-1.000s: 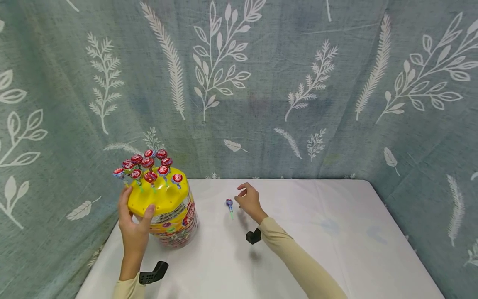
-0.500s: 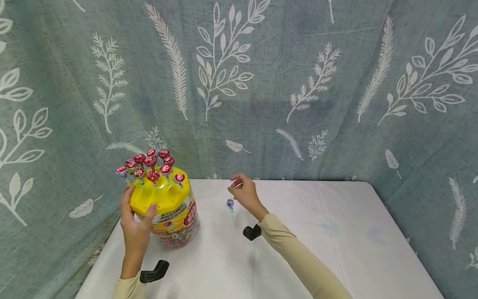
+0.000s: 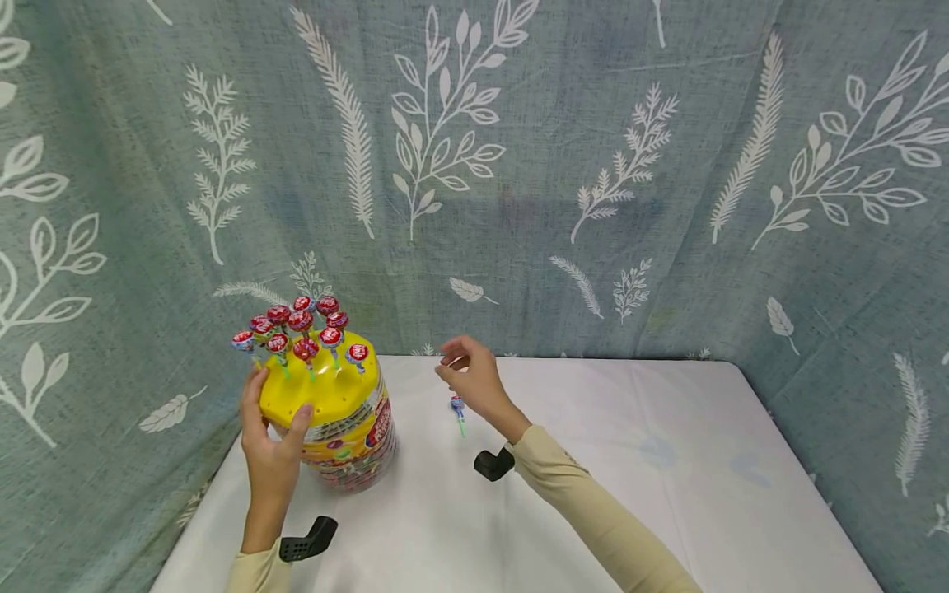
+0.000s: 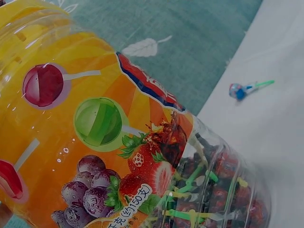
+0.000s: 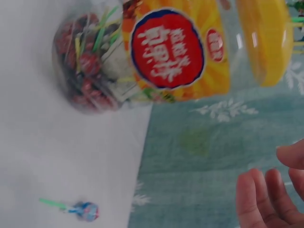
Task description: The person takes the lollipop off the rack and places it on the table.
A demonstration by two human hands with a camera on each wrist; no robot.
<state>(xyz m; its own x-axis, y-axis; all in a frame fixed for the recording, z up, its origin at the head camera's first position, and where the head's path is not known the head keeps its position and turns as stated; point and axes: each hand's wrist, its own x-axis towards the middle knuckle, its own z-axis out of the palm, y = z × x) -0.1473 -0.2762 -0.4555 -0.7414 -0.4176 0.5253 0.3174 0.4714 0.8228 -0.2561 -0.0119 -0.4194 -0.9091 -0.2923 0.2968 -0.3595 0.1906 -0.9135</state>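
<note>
At the left of the head view stands a clear candy jar (image 3: 380,428) with a printed label and a yellow lid (image 3: 319,399). Several wrapped lollipops (image 3: 300,320) stick up from the lid's holes. My left hand (image 3: 271,469) grips the lid, thumb at its near edge and fingers along its left side. A single lollipop (image 3: 457,407) with a green stick lies on the table right of the jar. Above it hovers my right hand (image 3: 478,383), fingers loosely bent and holding nothing. Through the jar's wall (image 4: 223,190), more lollipops show in the left wrist view.
A white-covered table (image 3: 630,478) carries the jar and stretches off to the right. Behind it and along both sides hangs a grey-green curtain (image 3: 519,272) with white leaf prints. Each wrist wears a black camera mount (image 3: 309,539).
My right hand has moved left and slightly away from me, over the far side of the loose lollipop. The left hand keeps its hold on the lid; the lollipop lies where it was.
</note>
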